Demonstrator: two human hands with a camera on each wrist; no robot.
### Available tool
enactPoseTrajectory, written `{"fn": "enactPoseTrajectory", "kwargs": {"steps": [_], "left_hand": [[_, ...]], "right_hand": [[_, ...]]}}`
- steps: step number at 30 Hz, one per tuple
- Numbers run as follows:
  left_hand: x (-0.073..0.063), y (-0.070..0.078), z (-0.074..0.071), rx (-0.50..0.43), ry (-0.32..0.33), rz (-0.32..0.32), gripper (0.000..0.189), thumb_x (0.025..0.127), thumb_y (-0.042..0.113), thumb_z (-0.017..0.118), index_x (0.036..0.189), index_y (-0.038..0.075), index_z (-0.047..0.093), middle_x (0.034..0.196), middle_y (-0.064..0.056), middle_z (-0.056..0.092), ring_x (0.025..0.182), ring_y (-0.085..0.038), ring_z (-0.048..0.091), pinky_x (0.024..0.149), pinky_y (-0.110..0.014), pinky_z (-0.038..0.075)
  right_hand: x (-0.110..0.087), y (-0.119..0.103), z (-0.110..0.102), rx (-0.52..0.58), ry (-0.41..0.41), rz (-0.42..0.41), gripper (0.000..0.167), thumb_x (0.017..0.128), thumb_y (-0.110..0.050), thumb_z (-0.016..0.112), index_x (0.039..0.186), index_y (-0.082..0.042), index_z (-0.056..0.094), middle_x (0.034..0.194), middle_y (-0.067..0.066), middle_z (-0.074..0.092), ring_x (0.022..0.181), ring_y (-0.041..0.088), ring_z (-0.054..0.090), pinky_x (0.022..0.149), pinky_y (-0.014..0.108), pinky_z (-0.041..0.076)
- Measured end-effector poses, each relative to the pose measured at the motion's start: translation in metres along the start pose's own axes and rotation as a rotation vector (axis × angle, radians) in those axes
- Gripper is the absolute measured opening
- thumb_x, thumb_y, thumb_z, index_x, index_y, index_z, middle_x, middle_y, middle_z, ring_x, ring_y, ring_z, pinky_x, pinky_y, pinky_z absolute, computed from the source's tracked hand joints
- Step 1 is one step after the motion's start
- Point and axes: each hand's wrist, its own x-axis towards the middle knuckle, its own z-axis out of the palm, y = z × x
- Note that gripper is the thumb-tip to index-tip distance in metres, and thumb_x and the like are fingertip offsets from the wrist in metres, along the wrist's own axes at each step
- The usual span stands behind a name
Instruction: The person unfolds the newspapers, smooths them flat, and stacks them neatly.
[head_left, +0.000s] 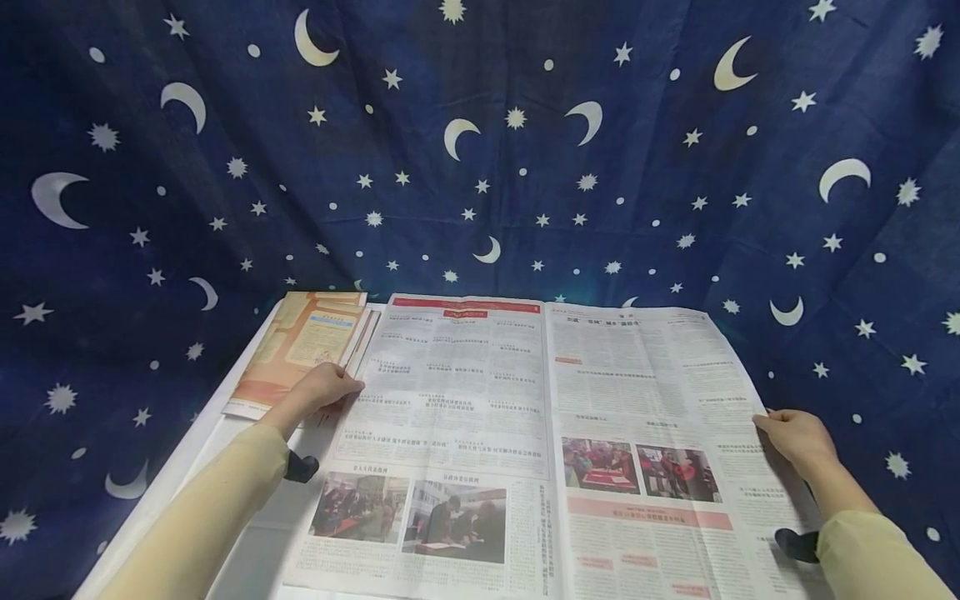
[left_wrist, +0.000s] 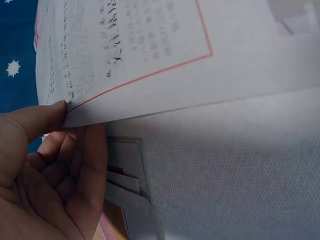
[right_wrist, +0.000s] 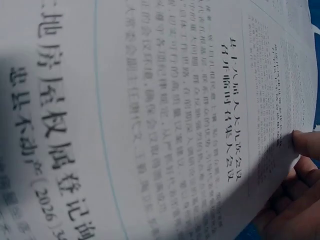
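Note:
A newspaper (head_left: 480,450) lies spread wide across the table, with printed columns and several photos on its two visible pages. My left hand (head_left: 324,392) pinches its left edge between thumb and fingers; in the left wrist view the thumb (left_wrist: 45,117) presses on top of the sheet's margin. At the opposite edge my right hand (head_left: 798,442) holds the paper. The right wrist view shows that hand (right_wrist: 295,200) with the thumb on the printed side and curled fingers partly hidden behind the sheet.
Left of the newspaper lies an orange and tan printed booklet or folder (head_left: 288,342), on top of other papers. The white table surface (head_left: 251,533) shows at the left. A dark blue curtain (head_left: 480,167) with moons and stars hangs behind the table.

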Motion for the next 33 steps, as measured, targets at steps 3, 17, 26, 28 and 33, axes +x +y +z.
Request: {"fn": "enactPoseTrajectory", "kwargs": {"steps": [3, 17, 26, 28, 33], "left_hand": [[0.000, -0.002, 0.000, 0.031, 0.007, 0.035, 0.026, 0.096, 0.021, 0.070, 0.101, -0.004, 0.066, 0.087, -0.013, 0.069, 0.072, -0.020, 0.065, 0.059, -0.026, 0.051], [-0.009, 0.001, 0.002, 0.115, 0.037, 0.123, 0.021, 0.095, 0.017, 0.071, 0.088, -0.001, 0.062, 0.082, -0.012, 0.065, 0.068, -0.020, 0.063, 0.058, -0.027, 0.051], [-0.009, 0.003, 0.004, 0.162, 0.049, 0.118, 0.021, 0.094, 0.019, 0.072, 0.089, 0.000, 0.063, 0.082, -0.011, 0.065, 0.069, -0.021, 0.063, 0.058, -0.028, 0.052], [-0.010, 0.004, 0.004, 0.173, 0.053, 0.117, 0.021, 0.094, 0.019, 0.072, 0.089, 0.001, 0.063, 0.081, -0.011, 0.064, 0.069, -0.020, 0.062, 0.058, -0.028, 0.051], [-0.011, 0.006, 0.003, 0.211, 0.064, 0.148, 0.023, 0.095, 0.020, 0.072, 0.085, 0.002, 0.062, 0.075, -0.010, 0.062, 0.065, -0.020, 0.059, 0.056, -0.028, 0.049]], "right_hand": [[-0.001, -0.001, -0.001, -0.017, 0.014, -0.004, 0.042, 0.099, -0.028, 0.059, 0.108, 0.012, 0.062, 0.105, 0.030, 0.059, 0.093, 0.041, 0.052, 0.076, 0.051, 0.045], [-0.003, -0.001, 0.000, -0.127, 0.038, -0.033, 0.036, 0.097, -0.024, 0.062, 0.095, 0.012, 0.066, 0.091, 0.027, 0.064, 0.080, 0.036, 0.056, 0.062, 0.043, 0.045], [-0.001, 0.001, 0.004, -0.140, 0.048, -0.020, 0.037, 0.097, -0.024, 0.063, 0.098, 0.013, 0.066, 0.095, 0.031, 0.063, 0.081, 0.039, 0.057, 0.068, 0.052, 0.047], [-0.001, 0.002, 0.004, -0.142, 0.049, -0.026, 0.037, 0.097, -0.024, 0.063, 0.097, 0.014, 0.066, 0.093, 0.031, 0.063, 0.080, 0.038, 0.057, 0.067, 0.050, 0.047], [-0.002, 0.002, 0.004, -0.144, 0.051, -0.042, 0.038, 0.097, -0.023, 0.062, 0.098, 0.015, 0.065, 0.090, 0.030, 0.063, 0.077, 0.037, 0.057, 0.061, 0.046, 0.048]]}}
